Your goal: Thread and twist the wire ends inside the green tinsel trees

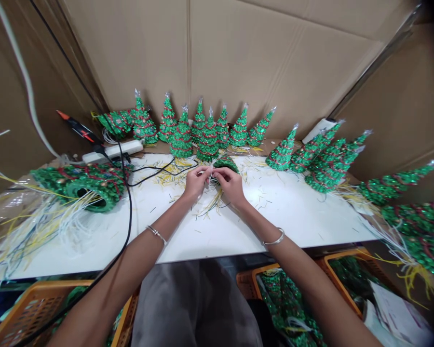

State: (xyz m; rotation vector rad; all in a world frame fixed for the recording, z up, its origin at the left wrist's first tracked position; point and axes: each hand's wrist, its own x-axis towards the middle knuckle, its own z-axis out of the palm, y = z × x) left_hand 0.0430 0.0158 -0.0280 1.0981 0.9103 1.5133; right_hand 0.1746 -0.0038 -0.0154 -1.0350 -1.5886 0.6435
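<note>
A small green sequinned Christmas tree point(225, 163) lies on its side at the middle of the white table point(296, 212), its base toward me. My right hand point(231, 185) grips the tree's base, fingers curled around it. My left hand point(196, 181) pinches the thin white and yellow wires point(210, 174) that come out of the base. Both wrists wear a thin silver bangle. More yellow wire ends point(211, 205) trail on the table below my hands.
Several finished trees point(183, 132) stand along the cardboard back wall, more lie at the right point(329, 161) and left point(90, 183). A black cable point(130, 212) and white power strip point(112, 150) lie at left. Orange baskets point(39, 308) of trees sit under the table.
</note>
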